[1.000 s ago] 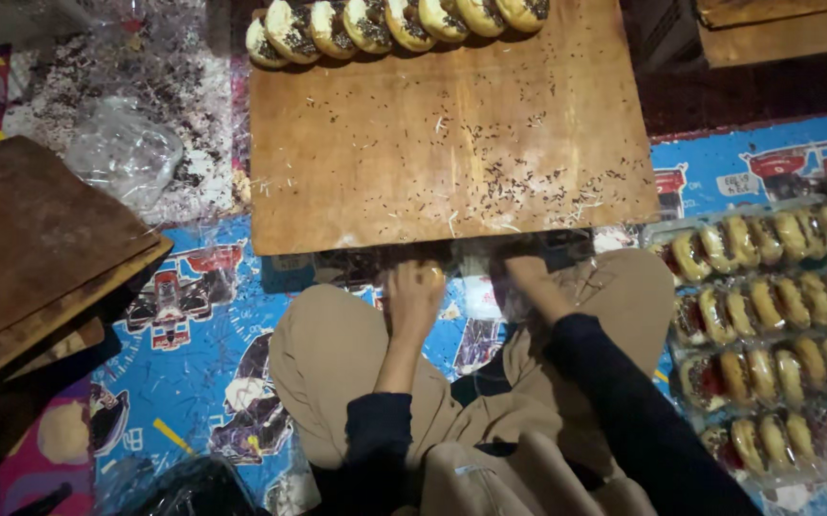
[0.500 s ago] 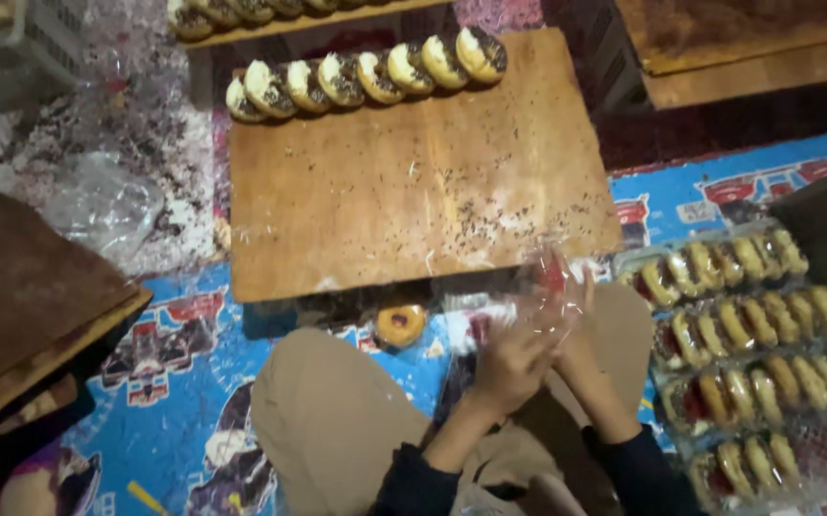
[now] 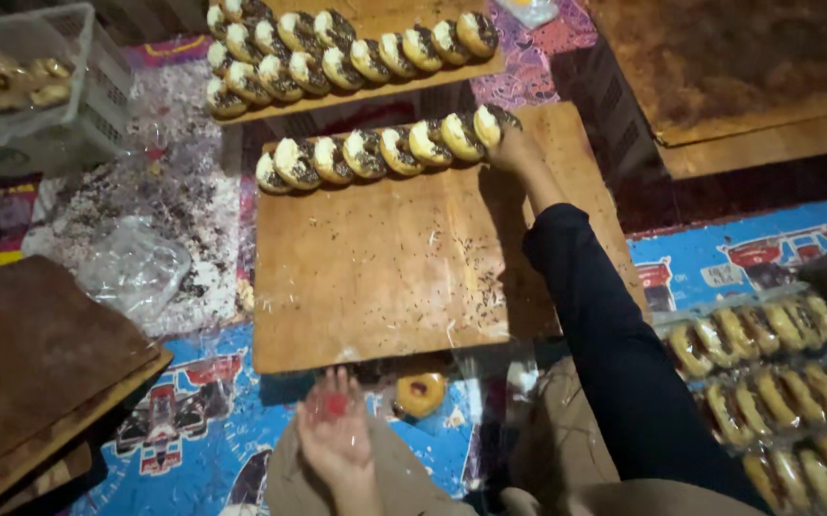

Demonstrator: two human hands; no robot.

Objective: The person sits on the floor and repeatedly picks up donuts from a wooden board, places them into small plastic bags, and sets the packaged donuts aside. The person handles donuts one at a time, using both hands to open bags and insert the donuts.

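Observation:
A row of iced, sprinkled donuts [image 3: 375, 151] lies along the far edge of a bare wooden board [image 3: 385, 277]. My right hand [image 3: 516, 151], in a dark sleeve, reaches across the board and closes its fingers on the rightmost donut [image 3: 488, 124] of that row. My left hand [image 3: 335, 432] hovers near my lap, palm up, fingers spread, with a small red spot on the palm. A single glazed donut [image 3: 420, 393] lies on the patterned mat just right of it, beside crumpled clear plastic.
A second board [image 3: 432, 81] farther away carries more donuts. A white crate [image 3: 88, 96] stands at the far left, with loose clear bags [image 3: 136, 268] below it. Dark wooden boards [image 3: 31, 363] lie left and at the top right [image 3: 738, 67]. Bagged donuts [image 3: 767, 382] are stacked on the right.
Both hands were together at my lap around clear plastic. Now my right hand has stretched out to the end of the donut row, and my left hand stays low, opened.

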